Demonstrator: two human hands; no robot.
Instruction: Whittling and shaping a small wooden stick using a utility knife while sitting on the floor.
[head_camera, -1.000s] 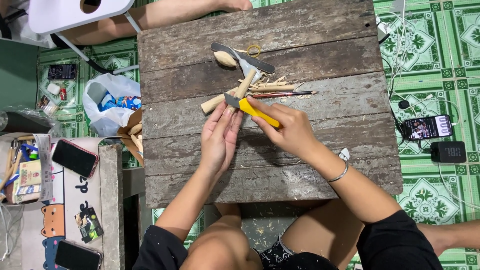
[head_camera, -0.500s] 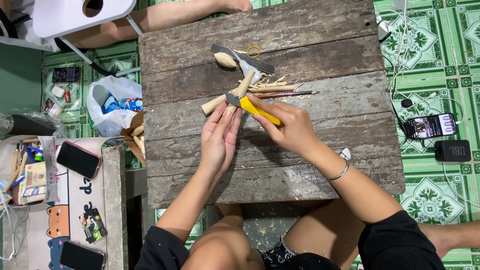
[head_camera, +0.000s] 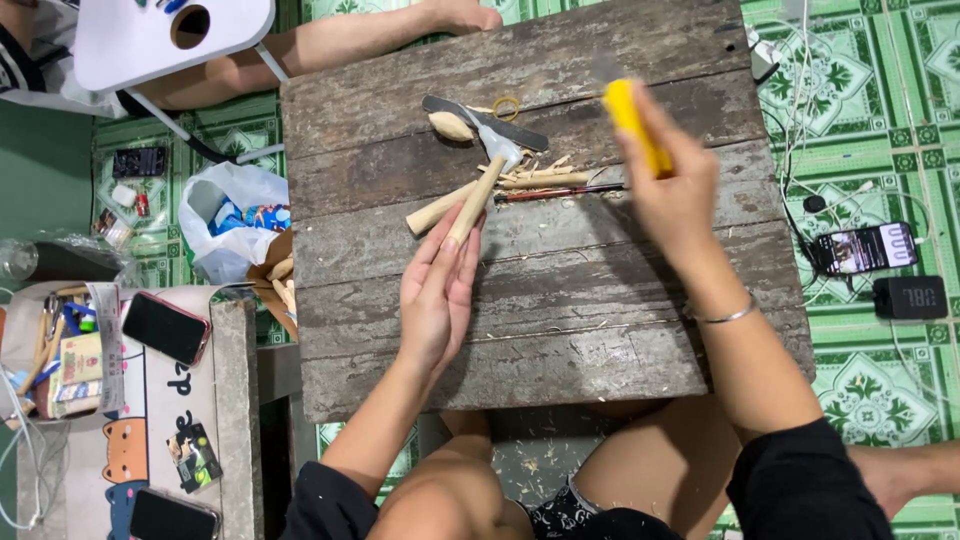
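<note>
My left hand (head_camera: 437, 292) rests on the grey wooden table (head_camera: 560, 300) and pinches the near end of a pale wooden stick (head_camera: 475, 200), which points away toward the far side. My right hand (head_camera: 672, 190) is raised to the right of it, gripping a yellow-handled knife (head_camera: 632, 118) whose blade is blurred. A second wooden stick (head_camera: 435, 211) lies crossed beside the first. Thin wood strips and shavings (head_camera: 545, 175) lie just beyond, with a dark thin rod (head_camera: 560, 191).
A long flat metal blade (head_camera: 485, 122), a small pale wood lump (head_camera: 451, 126) and a rubber band (head_camera: 507, 106) lie at the far side. Another person's leg (head_camera: 330, 45) is beyond the table. Phones and cables (head_camera: 868, 250) lie on the floor right; a plastic bag (head_camera: 225, 215) left.
My right hand lifted the yellow knife off the stick and swung it up and to the right. My left hand stayed on the stick. The view is closer.
</note>
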